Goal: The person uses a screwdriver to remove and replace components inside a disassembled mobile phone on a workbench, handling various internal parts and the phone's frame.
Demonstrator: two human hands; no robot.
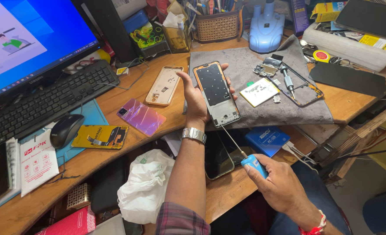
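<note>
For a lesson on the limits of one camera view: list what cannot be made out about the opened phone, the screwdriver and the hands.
Head view only:
- The far face of the opened phone frame: turned away, with the left hand behind it.
- The screwdriver tip: too thin to tell its type or which screw it meets.
- Its blue handle: mostly wrapped by the right hand.
- The left fingertips: behind the frame's edge.
</note>
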